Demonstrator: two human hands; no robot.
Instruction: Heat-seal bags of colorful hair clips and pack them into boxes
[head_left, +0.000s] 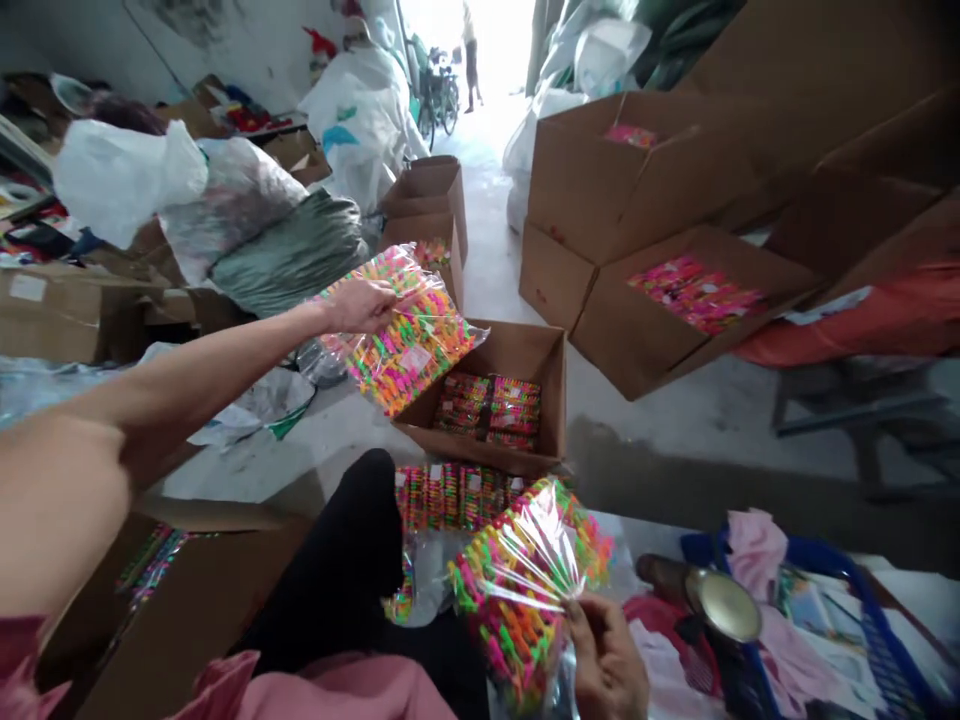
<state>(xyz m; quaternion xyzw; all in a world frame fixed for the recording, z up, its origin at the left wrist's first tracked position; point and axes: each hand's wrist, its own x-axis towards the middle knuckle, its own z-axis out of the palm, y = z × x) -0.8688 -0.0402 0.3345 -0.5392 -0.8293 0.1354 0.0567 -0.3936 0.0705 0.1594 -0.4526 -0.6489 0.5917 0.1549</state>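
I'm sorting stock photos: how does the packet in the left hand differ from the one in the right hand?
The left hand holds its packet out at arm's length over the open box, lying flat and spread wide. The right hand holds the other packet close in, upright and bowed into a curve, gripped at its lower edge. A white label shows on the left packet; none shows on the right one. Both are clear wrappers full of small neon-coloured plastic pieces.

Daylight floods in from the open doorway (pixel 480 50) at top centre, blown out white, washing the concrete floor (pixel 487 250) below it. The rest is dim and soft, with glare streaks on the clear plastic packet (pixel 525 580). Wide-angle bending at the edges; left arm (pixel 90 470) is near, oversized and blurry.
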